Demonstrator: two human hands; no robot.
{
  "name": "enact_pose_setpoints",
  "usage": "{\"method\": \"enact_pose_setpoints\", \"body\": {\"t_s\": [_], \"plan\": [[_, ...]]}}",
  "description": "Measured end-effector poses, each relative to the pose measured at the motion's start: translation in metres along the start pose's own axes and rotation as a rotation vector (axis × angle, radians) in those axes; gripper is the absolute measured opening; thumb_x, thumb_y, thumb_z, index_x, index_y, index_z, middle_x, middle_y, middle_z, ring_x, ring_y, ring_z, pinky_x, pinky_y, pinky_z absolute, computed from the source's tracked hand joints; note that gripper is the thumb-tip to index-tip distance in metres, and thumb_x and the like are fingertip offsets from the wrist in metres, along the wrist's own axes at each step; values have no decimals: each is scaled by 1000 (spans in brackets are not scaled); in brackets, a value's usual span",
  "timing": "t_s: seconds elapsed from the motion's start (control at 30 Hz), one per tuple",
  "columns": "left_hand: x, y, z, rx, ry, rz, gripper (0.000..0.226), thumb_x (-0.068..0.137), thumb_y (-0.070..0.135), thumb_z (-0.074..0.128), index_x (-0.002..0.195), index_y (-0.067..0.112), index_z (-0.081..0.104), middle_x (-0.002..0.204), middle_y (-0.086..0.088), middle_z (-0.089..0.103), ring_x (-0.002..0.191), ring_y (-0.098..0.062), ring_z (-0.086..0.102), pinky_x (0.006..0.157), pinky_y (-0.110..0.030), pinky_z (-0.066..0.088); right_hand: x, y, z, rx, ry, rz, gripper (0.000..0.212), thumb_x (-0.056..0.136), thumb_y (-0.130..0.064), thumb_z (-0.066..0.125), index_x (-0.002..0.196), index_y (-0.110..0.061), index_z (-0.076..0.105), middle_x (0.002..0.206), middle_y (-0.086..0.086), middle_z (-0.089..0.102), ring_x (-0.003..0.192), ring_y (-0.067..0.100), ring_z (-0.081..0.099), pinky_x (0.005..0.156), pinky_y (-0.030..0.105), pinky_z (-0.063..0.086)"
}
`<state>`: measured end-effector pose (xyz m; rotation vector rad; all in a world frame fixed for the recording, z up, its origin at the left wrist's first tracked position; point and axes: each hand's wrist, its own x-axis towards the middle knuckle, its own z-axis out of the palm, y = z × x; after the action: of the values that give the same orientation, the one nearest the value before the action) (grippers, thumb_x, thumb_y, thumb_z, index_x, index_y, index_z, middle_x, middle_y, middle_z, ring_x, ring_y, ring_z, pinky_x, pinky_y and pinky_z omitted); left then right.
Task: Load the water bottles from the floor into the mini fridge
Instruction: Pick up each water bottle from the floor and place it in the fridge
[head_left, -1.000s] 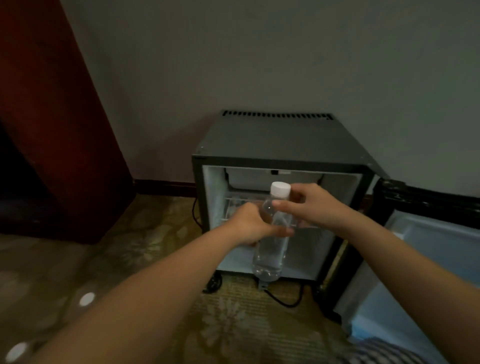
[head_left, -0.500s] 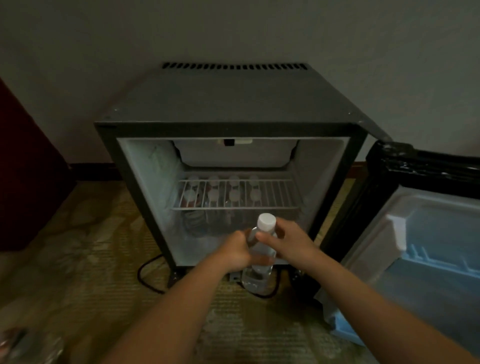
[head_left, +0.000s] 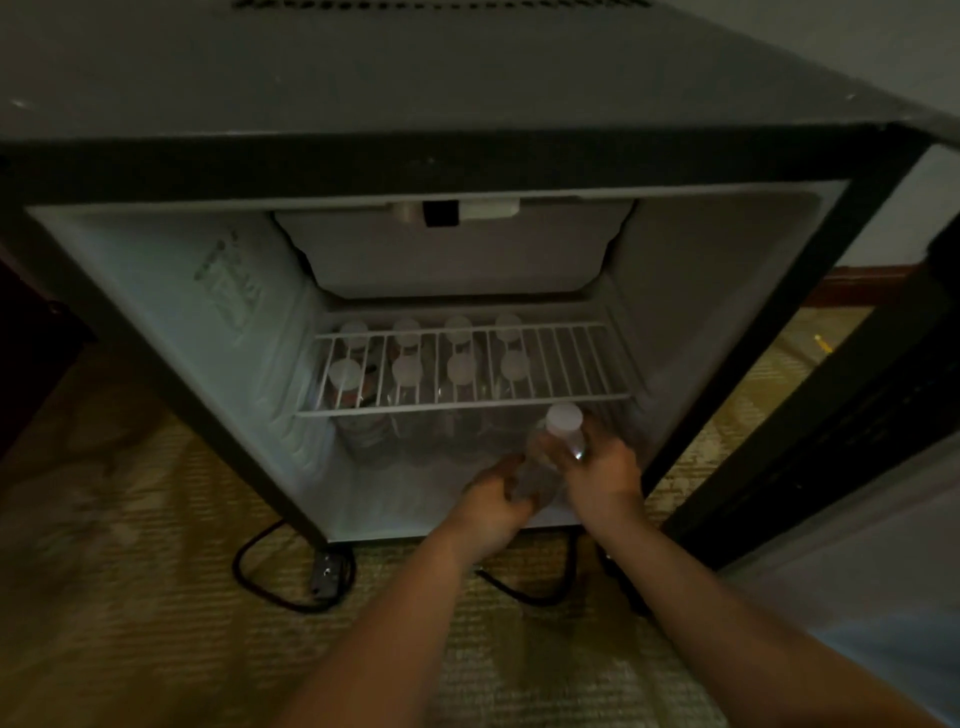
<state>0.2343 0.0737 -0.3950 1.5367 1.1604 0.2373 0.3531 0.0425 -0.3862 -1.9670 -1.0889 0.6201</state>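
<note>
Water bottle (head_left: 540, 465): clear, with a white cap (head_left: 563, 418); located right of frame centre, in the lower right part of the mini fridge (head_left: 467, 161) opening, just below the front edge of the wire shelf (head_left: 571, 364). Long axis close to upright with a slight lean: cap toward the upper right, base toward the lower left. Base contact with the fridge floor: not determinable, hidden behind the hands. Left hand (head_left: 491, 501): fingers curled round the lower body of the bottle, gripping from the left. Right hand (head_left: 605, 475): fingers curled round the upper body just below the cap, gripping from the right. Both clamped on the same bottle, close beside each other. Under the shelf, left of the held bottle: stored bottles (head_left: 408, 371), upright, in two rows of four, pale caps visible through the wires. Door (head_left: 857, 415): swung open at the right edge of the frame. Black cable (head_left: 270, 587): looped on the carpet (head_left: 130, 597), lower left, in front of the fridge.
</note>
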Motion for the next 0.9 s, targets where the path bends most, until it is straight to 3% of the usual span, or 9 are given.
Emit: {"method": "enact_pose_setpoints", "body": {"t_s": [0.1, 0.23, 0.37, 0.47, 0.57, 0.67, 0.73, 0.8, 0.9], "plan": [[12, 0, 7, -87, 25, -41, 42, 96, 7, 40, 138, 16, 43, 134, 1, 50, 122, -13, 46, 80, -9, 33, 5, 8, 8, 33, 23, 13, 35, 87, -26, 64, 117, -9, 62, 117, 12, 65, 107, 21, 59, 86, 24, 42], [22, 6, 16, -357, 61, -199, 42, 98, 10, 40, 139, 20, 42, 142, -5, 47, 128, -21, 45, 94, -25, 39, 14, 10, 10, 21, 71, 70, 36, 89, -25, 61, 119, -6, 61, 122, 16, 63, 116, 29, 57, 95, 28, 41], [29, 3, 19, -496, 75, -252, 44, 99, 12, 39, 142, 21, 36, 144, -4, 43, 130, -24, 43, 86, -26, 42, 21, 14, 16, -138, -64, 105, 39, 94, -29, 52, 127, -9, 52, 132, 12, 55, 124, 24, 50, 100, 23, 32], [30, 2, 20, -649, 96, -300, 37, 98, 20, 40, 134, 21, 47, 133, -5, 52, 123, -21, 48, 91, -32, 39, 25, 20, 21, -168, -89, 158, 41, 94, -29, 50, 129, -8, 50, 133, 11, 54, 125, 22, 49, 101, 22, 31], [33, 0, 24, -743, 102, -287, 32, 98, 21, 39, 127, 19, 53, 121, -3, 56, 111, -16, 51, 89, -30, 38, 22, 23, 25, 23, -16, 239, 33, 93, -23, 55, 122, -8, 55, 121, 6, 59, 113, 19, 55, 96, 20, 37], [39, -3, 25, -805, 122, -307, 27, 97, 22, 43, 118, 13, 59, 125, -6, 60, 111, -17, 55, 89, -28, 40, 14, 18, 28, 542, 94, 485, 14, 91, -15, 59, 105, -16, 62, 117, 15, 63, 107, 32, 60, 98, 43, 48], [43, -4, 25, -806, 113, -302, 33, 97, 23, 44, 124, 10, 58, 129, -9, 59, 117, -19, 55, 91, -27, 41, 17, 15, 31, 782, 121, 557, 23, 91, -9, 58, 112, -16, 57, 116, 14, 61, 106, 32, 60, 99, 45, 47], [46, -3, 27, -797, 76, -275, 36, 98, 23, 41, 129, 11, 54, 130, -9, 58, 118, -20, 55, 93, -27, 43, 24, 14, 37, 777, 134, 549, 31, 90, -6, 59, 118, -18, 50, 119, 10, 58, 106, 30, 58, 99, 43, 46], [50, 3, 26, -737, 46, -272, 39, 100, 26, 36, 136, 16, 48, 136, -7, 54, 119, -20, 53, 100, -34, 44, 36, 18, 45, 591, 111, 517, 52, 89, -11, 61, 137, -13, 41, 135, 8, 48, 123, 29, 50, 104, 42, 43]]}}
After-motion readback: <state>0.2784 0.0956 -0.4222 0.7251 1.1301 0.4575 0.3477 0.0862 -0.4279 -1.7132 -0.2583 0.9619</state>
